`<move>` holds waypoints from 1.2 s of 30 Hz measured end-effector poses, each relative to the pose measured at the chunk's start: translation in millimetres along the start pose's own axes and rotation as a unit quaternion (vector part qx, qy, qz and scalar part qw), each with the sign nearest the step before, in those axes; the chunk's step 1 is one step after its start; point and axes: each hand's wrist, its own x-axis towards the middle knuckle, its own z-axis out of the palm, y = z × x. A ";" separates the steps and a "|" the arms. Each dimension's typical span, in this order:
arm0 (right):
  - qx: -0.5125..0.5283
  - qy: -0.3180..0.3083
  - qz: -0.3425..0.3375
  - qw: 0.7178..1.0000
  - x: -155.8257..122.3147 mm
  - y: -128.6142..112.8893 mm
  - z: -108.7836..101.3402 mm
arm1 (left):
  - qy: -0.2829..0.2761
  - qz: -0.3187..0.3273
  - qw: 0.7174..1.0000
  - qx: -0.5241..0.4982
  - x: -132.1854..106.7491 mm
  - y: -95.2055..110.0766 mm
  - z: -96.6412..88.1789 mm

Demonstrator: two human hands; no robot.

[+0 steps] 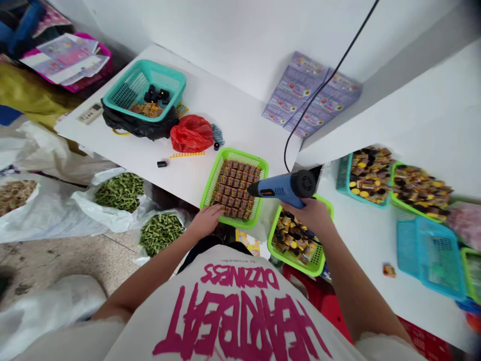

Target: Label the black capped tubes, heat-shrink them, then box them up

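My right hand [310, 214] is wrapped round the handle of a blue heat gun [276, 186] with a black rear end. The gun's nozzle points left over a lime-green basket [263, 183] on the table. In that basket, small wrapped bottles [236, 186] stand upright in tight rows. My left hand [206, 220] is closed over the basket's near left rim, fingertips beside the nearest row. Below the gun, a second green basket [328, 206] holds loose, jumbled bottles with yellow and black caps [293, 240].
A red plastic bag [191, 134] and a teal basket [112, 98] sit on the left of the white table [240, 125]. Purple printed boxes [306, 98] stand against the wall. A black cable [330, 75] hangs down to the gun. Sacks of green pods [119, 191] are at left.
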 end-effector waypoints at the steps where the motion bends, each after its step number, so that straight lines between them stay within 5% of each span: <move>1: 0.003 0.012 0.014 1.000 -2.7 5.1 -4.2 | -0.028 0.031 0.999 -0.001 11.9 2.7 4.4; 5: 0.029 0.012 0.045 0.998 -14.1 17.1 -16.6 | -0.091 0.081 0.992 0.016 21.3 -7.6 2.8; 9: 0.094 -0.043 0.053 0.993 -23.2 17.4 -12.9 | -0.086 0.082 0.992 0.040 -3.0 -34.1 -33.6; 15: 0.095 -0.100 -0.033 0.990 -23.6 -7.3 29.4 | -0.025 0.067 0.997 0.039 -26.3 -43.3 -85.8; 20: 0.067 -0.110 -0.069 0.989 -17.1 -38.1 64.3 | 0.062 0.009 0.998 0.020 -45.8 -46.0 -108.8; 24: 0.029 -0.105 -0.079 0.991 -13.9 -46.0 66.2 | 0.093 -0.026 0.995 0.002 -49.1 -50.1 -117.0; 29: -0.008 -0.080 -0.060 0.995 -14.4 -22.4 39.4 | 0.038 -0.037 0.998 -0.016 -17.1 -34.8 -86.7; 36: -0.011 0.015 0.044 0.999 -26.6 17.7 0.7 | -0.071 -0.028 0.997 -0.032 51.4 29.9 19.5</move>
